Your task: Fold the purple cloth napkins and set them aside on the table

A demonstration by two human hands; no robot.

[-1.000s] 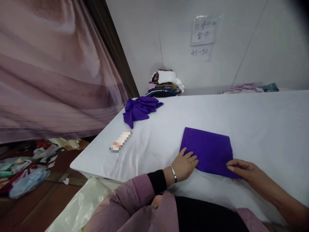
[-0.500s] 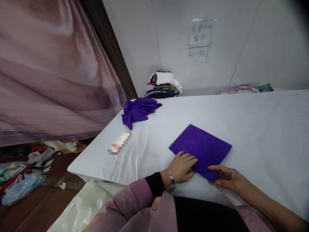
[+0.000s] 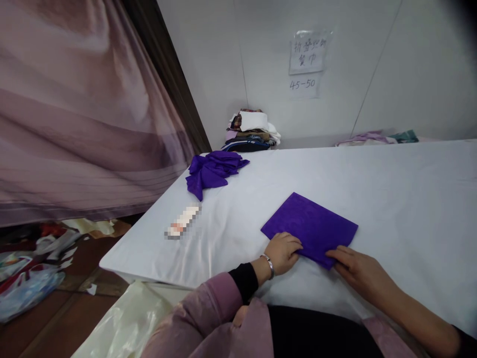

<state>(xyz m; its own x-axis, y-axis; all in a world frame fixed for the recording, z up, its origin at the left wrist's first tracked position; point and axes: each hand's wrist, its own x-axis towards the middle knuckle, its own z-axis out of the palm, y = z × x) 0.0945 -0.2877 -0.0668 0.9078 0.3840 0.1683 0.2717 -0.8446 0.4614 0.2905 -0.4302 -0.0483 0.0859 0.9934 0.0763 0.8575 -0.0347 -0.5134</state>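
Note:
A folded purple napkin (image 3: 309, 221) lies on the white-covered table in front of me, with its corners pointing away, to the sides and towards me. My left hand (image 3: 282, 252), with a silver bracelet at the wrist, has its fingers bent over the napkin's near left edge and its thumb by that edge. Close to the near corner, my right hand (image 3: 354, 268) pinches the napkin's near right edge between thumb and fingers. Some of the fingertips are hidden. Farther off, a crumpled heap of purple cloth (image 3: 214, 171) sits at the table's far left corner.
The white tablecloth (image 3: 402, 199) reaches towards the wall. A blurred-out oblong item (image 3: 183, 221) lies on its left part. Behind the table stands a stack of folded clothes (image 3: 251, 132). Handwritten paper signs (image 3: 307, 54) hang above. Plastic bags (image 3: 32, 291) lie on the floor at left.
The napkin's near corner has been lifted and turned slightly away from me. My right hand has shifted a little up and inward with it; my left fingers have curled closer to the edge.

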